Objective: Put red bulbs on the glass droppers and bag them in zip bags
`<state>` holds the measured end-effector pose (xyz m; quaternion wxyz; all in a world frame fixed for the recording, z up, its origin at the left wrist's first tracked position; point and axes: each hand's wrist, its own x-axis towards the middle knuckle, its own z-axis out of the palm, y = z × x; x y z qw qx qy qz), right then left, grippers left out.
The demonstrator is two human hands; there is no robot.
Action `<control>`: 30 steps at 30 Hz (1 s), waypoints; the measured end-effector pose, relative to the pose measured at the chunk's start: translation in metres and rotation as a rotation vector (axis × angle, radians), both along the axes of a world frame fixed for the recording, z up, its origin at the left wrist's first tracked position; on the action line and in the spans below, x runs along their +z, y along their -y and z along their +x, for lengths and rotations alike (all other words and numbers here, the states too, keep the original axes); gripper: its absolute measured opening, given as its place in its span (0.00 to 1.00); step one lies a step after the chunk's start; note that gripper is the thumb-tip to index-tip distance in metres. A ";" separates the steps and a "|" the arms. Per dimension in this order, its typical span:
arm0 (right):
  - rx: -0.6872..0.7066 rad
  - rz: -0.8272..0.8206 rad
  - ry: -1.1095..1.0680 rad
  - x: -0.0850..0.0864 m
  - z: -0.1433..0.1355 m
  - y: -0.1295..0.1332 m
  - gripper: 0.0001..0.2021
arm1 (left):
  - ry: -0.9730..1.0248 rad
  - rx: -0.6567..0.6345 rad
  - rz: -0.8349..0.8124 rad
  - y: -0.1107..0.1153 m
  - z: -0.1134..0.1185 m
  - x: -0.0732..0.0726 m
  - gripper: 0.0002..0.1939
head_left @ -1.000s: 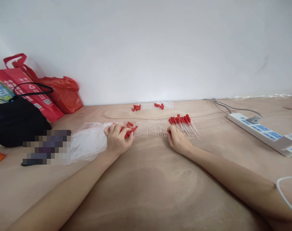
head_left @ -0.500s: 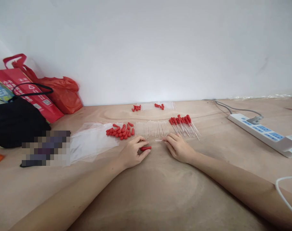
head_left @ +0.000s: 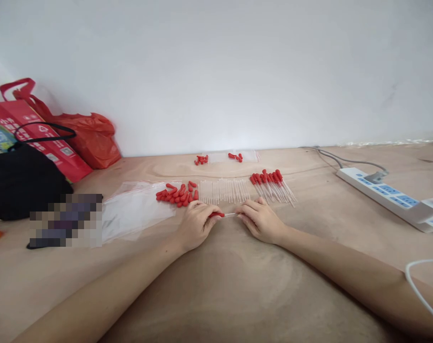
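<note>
My left hand [head_left: 200,223] pinches a red rubber dropper bulb [head_left: 216,215] between thumb and fingers. My right hand [head_left: 261,220] is closed on a thin clear dropper tube [head_left: 230,215], whose end meets the open end of the bulb. How far the tube sits inside the bulb, I cannot tell. Just beyond my hands lies a row of clear tubes [head_left: 223,190]. A pile of loose red bulbs [head_left: 176,195] is to its left. To its right rest several droppers with red bulbs on their tubes [head_left: 269,183].
Flat clear plastic bags [head_left: 137,209] lie at left, near a pixelated item [head_left: 66,221]. Red bags [head_left: 91,138] and a black bag [head_left: 26,183] stand at the far left. More red bulbs [head_left: 202,159] lie near the wall. A white power strip [head_left: 384,190] is at right.
My hands have come together, bringing the tube to the bulb's open end. My left fingers have closed further around the bulb. The view has shifted slightly.
</note>
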<state>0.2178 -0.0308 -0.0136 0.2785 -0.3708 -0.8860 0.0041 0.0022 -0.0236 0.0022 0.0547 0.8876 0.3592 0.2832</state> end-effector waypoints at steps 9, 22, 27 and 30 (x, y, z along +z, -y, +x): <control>0.045 0.020 0.012 0.001 -0.001 0.000 0.10 | 0.010 -0.057 0.040 0.001 0.001 -0.001 0.09; 0.055 0.160 0.098 0.003 -0.008 0.001 0.12 | 0.006 -0.034 0.107 0.004 0.001 -0.002 0.11; 0.082 0.068 0.100 0.006 -0.009 0.002 0.12 | -0.036 -0.049 0.108 0.005 0.001 -0.002 0.11; 0.096 -0.038 0.067 0.009 -0.011 0.002 0.12 | -0.039 -0.074 0.112 0.006 0.002 -0.002 0.11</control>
